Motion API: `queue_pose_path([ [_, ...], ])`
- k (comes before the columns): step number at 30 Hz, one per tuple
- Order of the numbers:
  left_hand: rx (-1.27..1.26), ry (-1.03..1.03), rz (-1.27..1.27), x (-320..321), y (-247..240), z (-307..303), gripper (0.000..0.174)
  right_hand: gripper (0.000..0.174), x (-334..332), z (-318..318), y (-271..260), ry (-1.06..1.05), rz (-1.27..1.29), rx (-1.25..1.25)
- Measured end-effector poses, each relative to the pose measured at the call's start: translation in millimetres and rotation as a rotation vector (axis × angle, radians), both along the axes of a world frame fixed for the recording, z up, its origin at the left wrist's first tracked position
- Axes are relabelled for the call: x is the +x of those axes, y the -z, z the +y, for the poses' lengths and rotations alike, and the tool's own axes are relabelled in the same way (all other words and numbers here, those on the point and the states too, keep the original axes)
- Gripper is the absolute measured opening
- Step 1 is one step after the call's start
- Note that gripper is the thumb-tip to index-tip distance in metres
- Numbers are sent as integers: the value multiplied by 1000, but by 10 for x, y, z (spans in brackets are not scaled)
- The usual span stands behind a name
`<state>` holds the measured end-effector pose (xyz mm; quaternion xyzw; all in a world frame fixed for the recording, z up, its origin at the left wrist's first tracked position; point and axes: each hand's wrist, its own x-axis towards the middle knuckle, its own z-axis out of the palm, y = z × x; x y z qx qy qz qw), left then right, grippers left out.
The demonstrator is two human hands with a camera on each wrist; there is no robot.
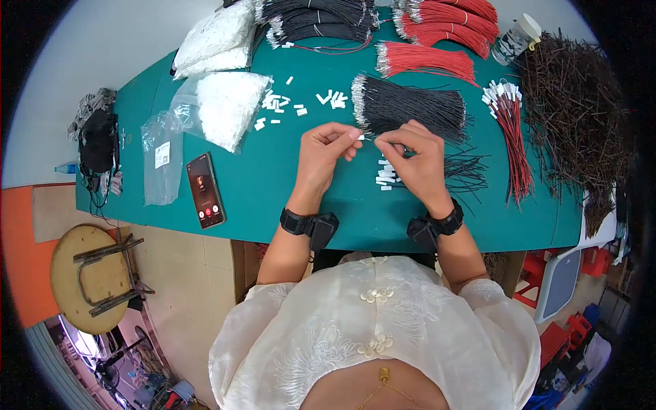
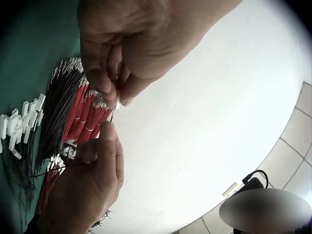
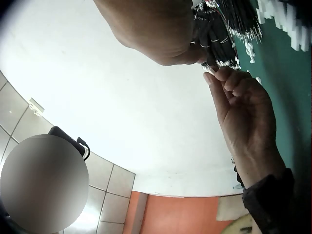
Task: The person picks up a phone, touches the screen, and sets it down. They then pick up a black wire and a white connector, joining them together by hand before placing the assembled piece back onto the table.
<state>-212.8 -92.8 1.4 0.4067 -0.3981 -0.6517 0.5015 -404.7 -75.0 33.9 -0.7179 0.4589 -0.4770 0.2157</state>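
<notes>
The left hand [image 1: 328, 154] pinches a small white connector [image 1: 363, 137] between thumb and index finger. Close to its right, the right hand [image 1: 418, 158] holds a thin dark wire [image 2: 112, 117] by thumb and fingertips, its end at the connector. In the left wrist view the wire's tail runs back past the right palm. A bundle of black wires [image 1: 410, 109] with metal tips lies just beyond the hands. White connectors [image 1: 387, 176] on dark wires lie partly under the right hand.
Loose white connectors [image 1: 275, 102] and bags of them [image 1: 229, 102] lie at the left, near a phone [image 1: 206, 191]. Red wire bundles [image 1: 427, 60] and a cup [image 1: 517, 39] stand at the back. Red wires with connectors [image 1: 509, 137] and a brown wire heap [image 1: 577, 109] lie right.
</notes>
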Motion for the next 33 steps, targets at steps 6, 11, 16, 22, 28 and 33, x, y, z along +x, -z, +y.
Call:
queue_pose_path([
  [6,-21,13,-29,-18,15,4,11,8,7,2,0,-8,-10,16],
  [11,-34,2,-32,-49,15,31,11,7,20,-3,13,-6,-32,9],
  [16,-26,-10,-26,-74,35,30,12,7,25,5,27,9,-3,19],
  [22,-36,-17,-39,-77,44,33,13,6,30,11,33,40,57,-25],
  [28,-30,-2,-31,-79,59,36,13,6,23,22,1,41,74,-28],
  [33,-14,-7,-10,-72,60,36,13,6,38,27,-8,33,103,-38],
])
